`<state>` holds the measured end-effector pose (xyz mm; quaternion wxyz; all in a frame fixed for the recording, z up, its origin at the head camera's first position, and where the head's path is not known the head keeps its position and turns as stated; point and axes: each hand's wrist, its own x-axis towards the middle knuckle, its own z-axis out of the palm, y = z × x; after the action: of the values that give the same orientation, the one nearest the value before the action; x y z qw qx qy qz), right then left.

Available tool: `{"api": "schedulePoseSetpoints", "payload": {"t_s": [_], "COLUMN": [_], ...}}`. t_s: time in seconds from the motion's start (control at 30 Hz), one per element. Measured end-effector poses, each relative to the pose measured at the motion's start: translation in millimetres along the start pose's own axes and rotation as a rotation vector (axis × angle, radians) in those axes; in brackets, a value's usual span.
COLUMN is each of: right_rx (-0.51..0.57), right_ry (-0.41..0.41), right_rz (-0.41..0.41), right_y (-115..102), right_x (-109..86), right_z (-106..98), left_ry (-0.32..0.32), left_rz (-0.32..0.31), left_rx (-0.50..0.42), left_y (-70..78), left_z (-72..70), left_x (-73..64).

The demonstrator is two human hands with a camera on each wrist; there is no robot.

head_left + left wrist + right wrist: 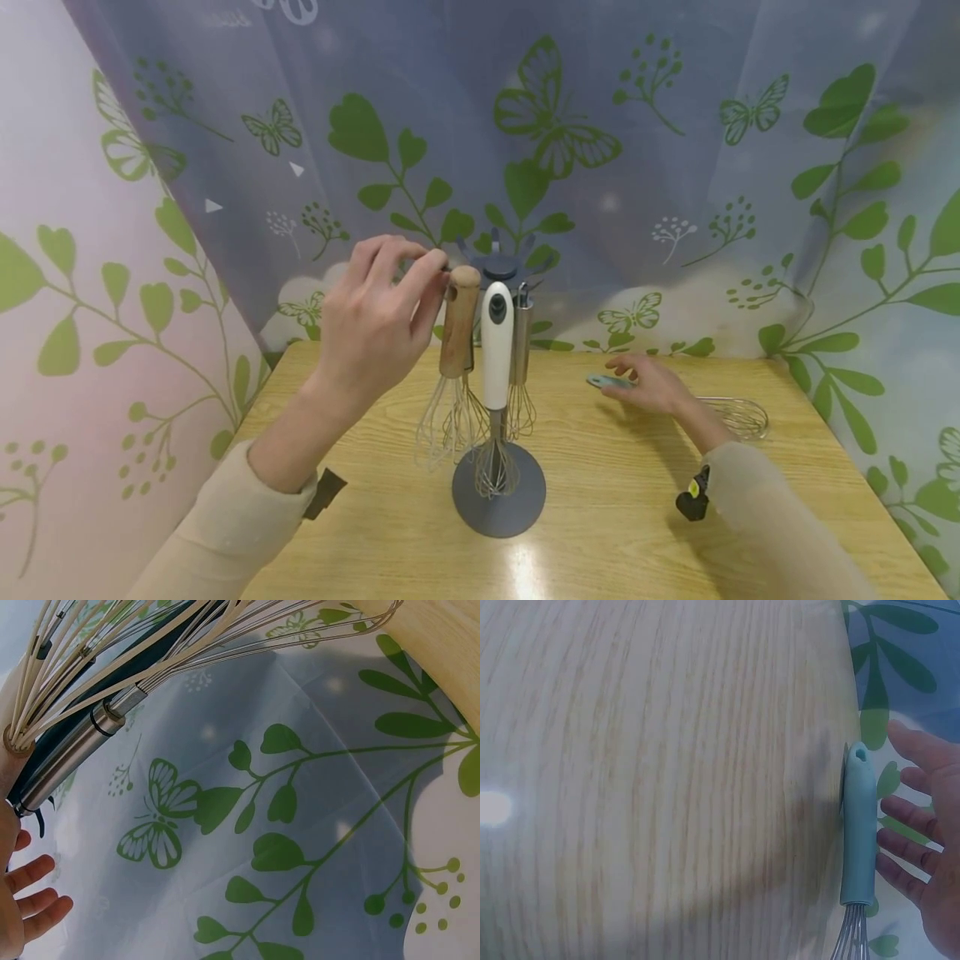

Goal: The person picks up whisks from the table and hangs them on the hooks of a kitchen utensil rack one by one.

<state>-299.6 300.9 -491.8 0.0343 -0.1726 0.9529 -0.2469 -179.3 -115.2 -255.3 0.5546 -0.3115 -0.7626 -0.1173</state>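
Observation:
In the head view my left hand (378, 308) is at the top of a wooden-handled whisk (459, 329), its fingertips pinching a small dark bit at the handle's end. That whisk hangs on a grey utensil stand (517, 508), beside a white-handled whisk (496, 350) and a steel-handled whisk (521, 342). My right hand (651, 385) reaches over a whisk with a light blue handle (859, 825) lying on the table. In the right wrist view the fingers are spread, loosely bent, right beside that handle. Its wire loops (738, 417) show beyond my wrist in the head view.
The stand's hooks (495, 242) fan out above the hanging whisks. A wooden table (600, 517) lies underneath, its back edge against a curtain (637, 208) printed with butterflies and leaves. Dark wrist-camera parts (693, 496) stick out below the right sleeve.

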Motion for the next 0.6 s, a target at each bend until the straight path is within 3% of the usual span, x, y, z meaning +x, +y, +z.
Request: {"api": "schedulePoseSetpoints", "payload": {"t_s": [0.6], "right_rx": [-0.011], "right_ry": [0.006], "right_rz": [-0.016], "right_y": [6.6], "right_x": [-0.8], "right_z": [4.8], "left_ry": [-0.006], "left_rz": [-0.004], "left_rx": [0.013], "left_y": [2.8], "left_z": [0.3], "left_x": [-0.6]}}
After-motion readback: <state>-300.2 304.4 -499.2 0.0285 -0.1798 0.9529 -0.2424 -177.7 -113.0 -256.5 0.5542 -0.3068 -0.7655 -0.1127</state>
